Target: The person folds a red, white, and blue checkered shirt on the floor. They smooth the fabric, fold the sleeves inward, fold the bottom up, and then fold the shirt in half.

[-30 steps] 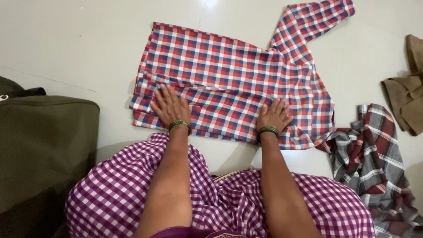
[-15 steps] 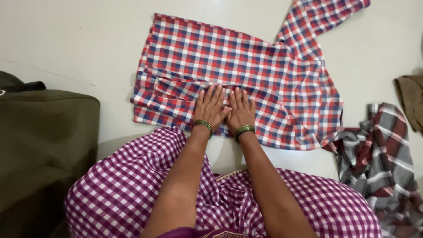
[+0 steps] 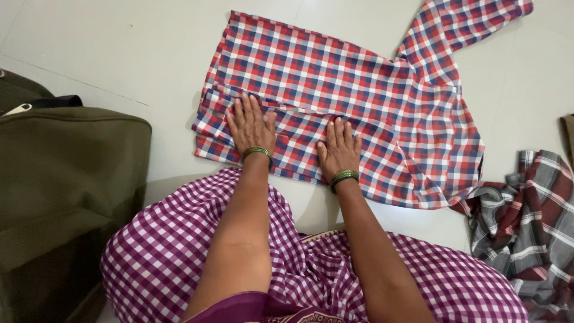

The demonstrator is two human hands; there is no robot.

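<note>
- The red-and-blue checked shirt [image 3: 359,101] lies spread on the pale floor [image 3: 119,54], right of the olive bag [image 3: 66,179].
- Our left hand [image 3: 251,127] and right hand [image 3: 339,149] press flat, fingers released, smoothing its folded near edge.

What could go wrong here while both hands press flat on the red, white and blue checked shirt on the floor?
1. The left hand and right hand press only the near folded strip of the red, white and blue checked shirt; its far sleeve lies spread out, so the fold may end up uneven.
2. The grey and maroon plaid cloth touches the shirt's right corner and might be dragged along.
</note>
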